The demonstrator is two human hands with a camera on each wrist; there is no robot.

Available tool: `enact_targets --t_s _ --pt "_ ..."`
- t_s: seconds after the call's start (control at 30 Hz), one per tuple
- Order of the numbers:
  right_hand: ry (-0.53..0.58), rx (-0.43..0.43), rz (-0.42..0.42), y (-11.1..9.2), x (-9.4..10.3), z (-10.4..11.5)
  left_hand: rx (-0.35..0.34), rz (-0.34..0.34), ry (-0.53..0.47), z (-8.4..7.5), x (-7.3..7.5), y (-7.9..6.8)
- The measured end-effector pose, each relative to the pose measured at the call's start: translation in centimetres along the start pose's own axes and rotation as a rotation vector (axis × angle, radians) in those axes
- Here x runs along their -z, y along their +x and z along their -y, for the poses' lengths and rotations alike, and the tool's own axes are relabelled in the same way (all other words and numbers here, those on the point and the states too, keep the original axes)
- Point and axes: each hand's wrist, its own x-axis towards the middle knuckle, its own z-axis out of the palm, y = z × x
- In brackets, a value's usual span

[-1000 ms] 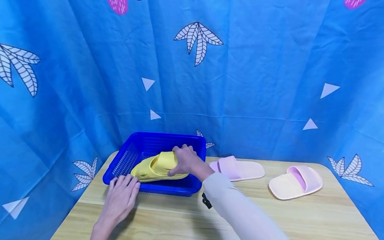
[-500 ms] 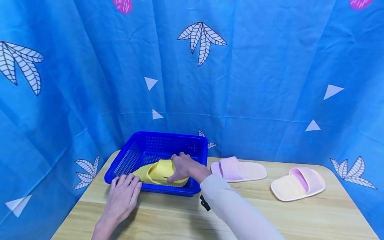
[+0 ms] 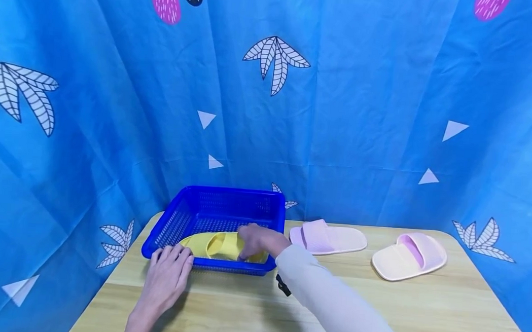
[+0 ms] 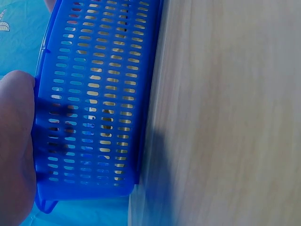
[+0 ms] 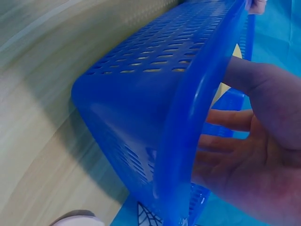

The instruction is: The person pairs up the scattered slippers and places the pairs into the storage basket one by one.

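Observation:
A yellow slipper (image 3: 225, 245) lies low inside the blue plastic basket (image 3: 212, 262), along its near side. My right hand (image 3: 256, 240) reaches over the basket's right side and grips the slipper near its right end. In the right wrist view the right hand (image 5: 258, 136) has its fingertips hidden behind the basket wall, with a bit of yellow showing between thumb and fingers. My left hand (image 3: 167, 277) holds the near left rim, fingers hooked over the top. The left wrist view shows part of the left hand (image 4: 16, 141) against the rim of the perforated basket (image 4: 94, 99).
Two pink-and-cream slippers rest on the wooden table (image 3: 376, 315) right of the basket: one slipper (image 3: 327, 238) close by, the other slipper (image 3: 409, 257) farther right. A blue patterned curtain (image 3: 360, 116) hangs behind and at both sides.
My right hand has moved down with the yellow slipper, which has sunk deeper into the basket behind the near rim. The left hand has stayed on the rim.

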Motion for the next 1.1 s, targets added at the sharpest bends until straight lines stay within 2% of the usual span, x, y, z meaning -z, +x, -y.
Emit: enact_targets --t_s 0.3,0.5,0.67,0.9,1.1 --pt "-0.011 0.016 -0.027 -0.9 -0.4 -0.2 0.003 0.004 0.009 -0.2 0.2 -0.3" --pt "-0.021 0.075 -0.076 -1.8 -0.4 -1.0 0.015 0.008 0.005 -0.2 0.1 -0.4" --pt "0.049 0.127 -0.14 -2.9 0.0 -2.2 0.009 -0.009 -0.003 -0.1 -0.1 -0.3" --pt "0.081 0.268 -0.279 -4.7 0.4 -3.7 0.011 -0.012 -0.009 0.0 0.0 0.0" --pt "0.084 0.29 -0.36 -6.6 0.4 -4.8 0.005 -0.006 -0.035 -0.4 0.6 0.3"
